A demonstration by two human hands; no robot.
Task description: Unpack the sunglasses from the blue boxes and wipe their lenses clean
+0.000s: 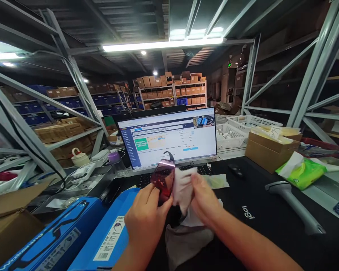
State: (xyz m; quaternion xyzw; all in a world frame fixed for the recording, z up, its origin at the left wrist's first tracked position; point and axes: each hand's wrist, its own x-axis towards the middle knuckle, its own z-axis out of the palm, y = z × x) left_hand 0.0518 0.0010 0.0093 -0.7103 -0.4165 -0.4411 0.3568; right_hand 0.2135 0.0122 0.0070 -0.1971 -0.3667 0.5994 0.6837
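Observation:
Held up in front of the monitor is a pair of dark reddish sunglasses (164,177), gripped by my left hand (147,210) at the lower edge. One curved temple arm sticks up above the lens. My right hand (205,195) pinches a whitish cloth (183,188) against or right beside the lens; blur hides exactly where they touch. Under my hands a grey cloth pouch (186,242) lies on the black desk mat. Left of my left forearm are a blue box with a product label (113,237) and another blue box picturing glasses (53,237).
A lit monitor (169,139) and keyboard stand ahead. On the right are a mouse (235,170), a grey barcode scanner (296,207), a green packet (301,171) and a cardboard box (271,150). A purple-lidded bottle (117,163) stands left. Metal rack posts flank the desk.

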